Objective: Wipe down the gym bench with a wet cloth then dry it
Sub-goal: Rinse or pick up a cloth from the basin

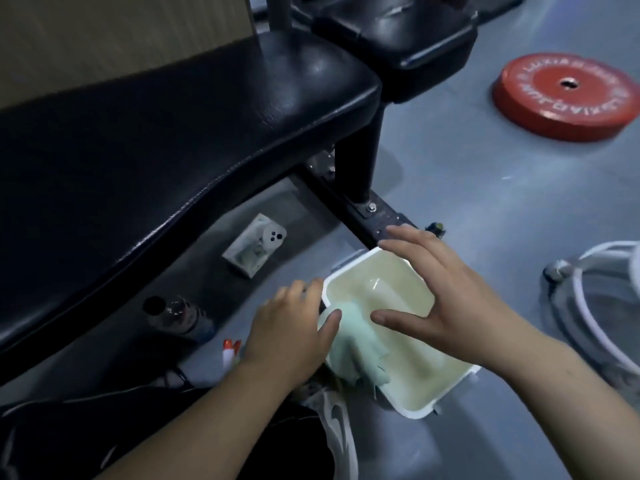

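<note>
A black padded gym bench fills the upper left. On the grey floor beside it stands a white square bucket with cloudy water. A pale green cloth hangs over the bucket's near-left rim, partly in the water. My left hand grips the bucket's left rim, thumb on the cloth. My right hand hovers over the bucket with fingers spread and holds nothing.
A red weight plate lies on the floor at the upper right. A phone, a dark bottle and a spray bottle tip sit under the bench. The bench's base bar runs beside the bucket. A white-rimmed fan is at right.
</note>
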A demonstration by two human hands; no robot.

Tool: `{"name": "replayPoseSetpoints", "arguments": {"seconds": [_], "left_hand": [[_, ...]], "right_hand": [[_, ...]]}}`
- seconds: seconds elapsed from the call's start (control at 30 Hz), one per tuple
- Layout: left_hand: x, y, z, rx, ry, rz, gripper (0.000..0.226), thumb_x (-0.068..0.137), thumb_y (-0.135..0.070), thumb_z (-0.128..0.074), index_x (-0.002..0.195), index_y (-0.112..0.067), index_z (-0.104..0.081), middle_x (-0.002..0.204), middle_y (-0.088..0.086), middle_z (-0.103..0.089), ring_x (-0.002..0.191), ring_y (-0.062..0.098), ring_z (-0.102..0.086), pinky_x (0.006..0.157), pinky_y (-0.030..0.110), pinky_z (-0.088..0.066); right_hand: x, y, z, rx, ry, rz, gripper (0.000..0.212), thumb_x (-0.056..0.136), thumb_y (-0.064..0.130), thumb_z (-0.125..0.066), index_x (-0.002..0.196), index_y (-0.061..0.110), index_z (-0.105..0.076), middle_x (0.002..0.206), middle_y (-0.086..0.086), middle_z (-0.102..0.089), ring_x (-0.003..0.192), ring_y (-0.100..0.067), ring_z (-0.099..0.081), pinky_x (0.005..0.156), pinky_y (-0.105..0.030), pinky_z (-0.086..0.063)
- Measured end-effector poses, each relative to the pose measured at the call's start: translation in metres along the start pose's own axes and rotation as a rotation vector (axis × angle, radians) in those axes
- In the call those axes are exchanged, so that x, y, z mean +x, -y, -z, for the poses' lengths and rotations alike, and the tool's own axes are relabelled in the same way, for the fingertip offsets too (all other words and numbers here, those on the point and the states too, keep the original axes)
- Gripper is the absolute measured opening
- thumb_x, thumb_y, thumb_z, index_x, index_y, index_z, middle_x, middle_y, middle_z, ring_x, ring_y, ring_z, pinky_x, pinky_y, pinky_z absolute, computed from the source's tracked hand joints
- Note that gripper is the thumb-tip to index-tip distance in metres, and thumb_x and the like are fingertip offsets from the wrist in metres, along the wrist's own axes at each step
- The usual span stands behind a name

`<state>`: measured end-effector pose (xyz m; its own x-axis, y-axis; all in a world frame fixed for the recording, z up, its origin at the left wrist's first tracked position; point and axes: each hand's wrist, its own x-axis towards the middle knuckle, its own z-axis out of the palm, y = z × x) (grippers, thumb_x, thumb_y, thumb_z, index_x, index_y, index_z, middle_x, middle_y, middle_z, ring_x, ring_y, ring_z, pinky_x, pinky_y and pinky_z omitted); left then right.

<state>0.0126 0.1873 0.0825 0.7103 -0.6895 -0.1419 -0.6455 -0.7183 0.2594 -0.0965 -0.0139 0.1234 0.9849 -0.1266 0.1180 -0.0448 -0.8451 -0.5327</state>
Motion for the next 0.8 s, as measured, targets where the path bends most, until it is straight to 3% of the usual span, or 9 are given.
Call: {"name": "replayPoseSetpoints", "arguments": {"seconds": [0.1, 0.23, 0.33, 0.47, 0.53, 0.6, 0.7, 0.77, 0.8], "left_hand": [[0.013, 0.009, -0.028, 0.024, 0.164, 0.154, 0.049, 0.096, -0.055, -0.042, 0.131, -0.021, -0.040, 0.126, 0.004, -0.051, 0.115, 0.028, -0.051, 0.087, 0.040, -0.045], [0.026, 0.021, -0.059, -0.035, 0.285, 0.221, 0.054, 0.095, -0.054, -0.047, 0.137, -0.021, -0.039, 0.138, 0.004, -0.044, 0.125, 0.026, -0.046, 0.093, 0.038, -0.044], [0.033, 0.033, -0.082, -0.131, 0.352, 0.241, 0.059, 0.094, -0.056, -0.049, 0.142, -0.021, -0.040, 0.142, 0.001, -0.042, 0.127, 0.025, -0.046, 0.098, 0.040, -0.045], [0.037, 0.035, -0.103, -0.285, 0.360, 0.253, 0.057, 0.092, -0.054, -0.053, 0.143, -0.029, -0.041, 0.142, -0.004, -0.040, 0.127, 0.022, -0.045, 0.101, 0.040, -0.044], [0.039, 0.034, -0.107, -0.305, 0.321, 0.235, 0.045, 0.092, -0.050, -0.055, 0.131, -0.029, -0.048, 0.133, -0.005, -0.045, 0.119, 0.021, -0.049, 0.096, 0.038, -0.045], [0.040, 0.031, -0.106, -0.298, 0.270, 0.220, 0.026, 0.091, -0.047, -0.058, 0.106, -0.027, -0.051, 0.115, -0.006, -0.050, 0.105, 0.020, -0.052, 0.083, 0.035, -0.046], [0.041, 0.032, -0.103, -0.293, 0.235, 0.198, 0.026, 0.089, -0.043, -0.062, 0.086, -0.026, -0.042, 0.093, -0.008, -0.050, 0.089, 0.018, -0.052, 0.070, 0.033, -0.041], [0.041, 0.031, -0.097, -0.311, 0.241, 0.173, 0.028, 0.088, -0.038, -0.063, 0.080, -0.027, -0.039, 0.079, -0.009, -0.048, 0.078, 0.017, -0.049, 0.062, 0.032, -0.034], [0.040, 0.029, -0.093, -0.328, 0.256, 0.161, 0.030, 0.089, -0.035, -0.063, 0.077, -0.027, -0.036, 0.073, -0.008, -0.047, 0.072, 0.017, -0.048, 0.059, 0.032, -0.031]], "right_hand": [[0.006, -0.025, -0.023, 0.032, 0.066, -0.025, 0.087, 0.073, 0.070, -0.065, 0.145, 0.029, -0.040, 0.153, 0.010, -0.033, 0.142, -0.007, -0.030, 0.108, -0.018, -0.026], [0.015, -0.057, -0.056, 0.105, 0.149, -0.059, 0.089, 0.072, 0.071, -0.067, 0.145, 0.027, -0.041, 0.150, 0.008, -0.037, 0.139, -0.008, -0.034, 0.111, -0.012, -0.024], [0.024, -0.075, -0.086, 0.068, 0.242, -0.091, 0.093, 0.071, 0.072, -0.069, 0.147, 0.028, -0.039, 0.151, 0.006, -0.038, 0.138, -0.011, -0.035, 0.115, -0.021, -0.026], [0.033, -0.088, -0.124, 0.059, 0.328, -0.141, 0.096, 0.071, 0.064, -0.074, 0.150, 0.029, -0.035, 0.151, 0.000, -0.038, 0.138, -0.019, -0.037, 0.109, -0.021, -0.026], [0.035, -0.092, -0.138, 0.075, 0.352, -0.121, 0.091, 0.072, 0.062, -0.074, 0.149, 0.028, -0.039, 0.150, -0.004, -0.040, 0.137, -0.022, -0.039, 0.109, -0.025, -0.030], [0.036, -0.094, -0.147, 0.107, 0.402, -0.116, 0.083, 0.075, 0.063, -0.071, 0.147, 0.031, -0.043, 0.153, -0.005, -0.036, 0.140, -0.022, -0.035, 0.111, -0.030, -0.031], [0.040, -0.094, -0.150, 0.164, 0.469, -0.081, 0.063, 0.076, 0.063, -0.070, 0.129, 0.031, -0.059, 0.156, 0.001, -0.034, 0.145, -0.020, -0.028, 0.115, -0.033, -0.029], [0.042, -0.092, -0.149, 0.212, 0.461, -0.084, 0.048, 0.073, 0.057, -0.077, 0.107, 0.027, -0.062, 0.141, 0.003, -0.051, 0.135, -0.015, -0.040, 0.108, -0.029, -0.037], [0.042, -0.090, -0.147, 0.226, 0.440, -0.098, 0.043, 0.071, 0.053, -0.080, 0.099, 0.026, -0.059, 0.123, 0.004, -0.060, 0.119, -0.012, -0.050, 0.097, -0.028, -0.043]]}}
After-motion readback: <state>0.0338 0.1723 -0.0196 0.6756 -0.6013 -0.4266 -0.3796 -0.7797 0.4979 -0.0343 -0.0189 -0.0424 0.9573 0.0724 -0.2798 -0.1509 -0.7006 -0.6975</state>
